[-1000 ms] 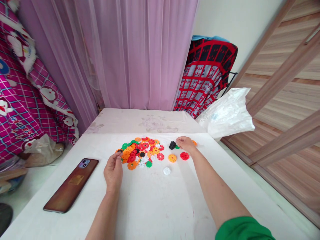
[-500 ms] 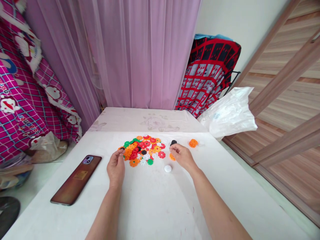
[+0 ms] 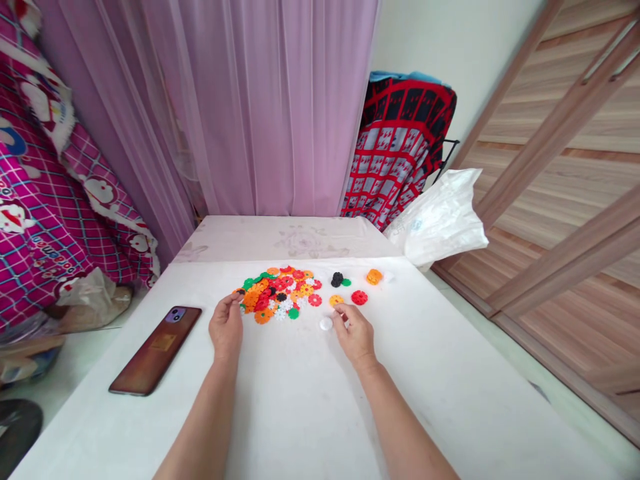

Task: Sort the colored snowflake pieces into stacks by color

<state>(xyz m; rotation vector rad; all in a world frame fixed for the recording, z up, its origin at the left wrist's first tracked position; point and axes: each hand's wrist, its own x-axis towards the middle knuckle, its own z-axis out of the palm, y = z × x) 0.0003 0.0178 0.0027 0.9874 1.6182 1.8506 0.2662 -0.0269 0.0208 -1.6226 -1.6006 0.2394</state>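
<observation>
At the left edge of a mixed heap of plastic snowflake discs (image 3: 280, 293), my left hand (image 3: 226, 328) is closed in a pinch, with a black snowflake disc (image 3: 241, 291) at its fingertips. My right hand (image 3: 356, 337) has thumb and forefinger curled together beside a small white stack of discs (image 3: 326, 323), just in front of a yellow-orange disc (image 3: 336, 301). Whatever lies between those fingertips is too small to make out. Behind the right hand are a black stack of discs (image 3: 337, 279), a green disc (image 3: 347, 283), a red disc (image 3: 359, 297) and an orange stack (image 3: 374, 276).
A brown phone (image 3: 157, 350) lies face down on the white tabletop (image 3: 285, 407), left of my left hand. Beyond the table's right back corner is a white plastic bag (image 3: 437, 217). A faint white disc or stack (image 3: 389, 277) sits beside the orange one.
My right hand has moved from the black stack back toward me, near the white stack, uncovering the green and red discs. My left hand stays at the heap's edge. The view has shifted slightly right.
</observation>
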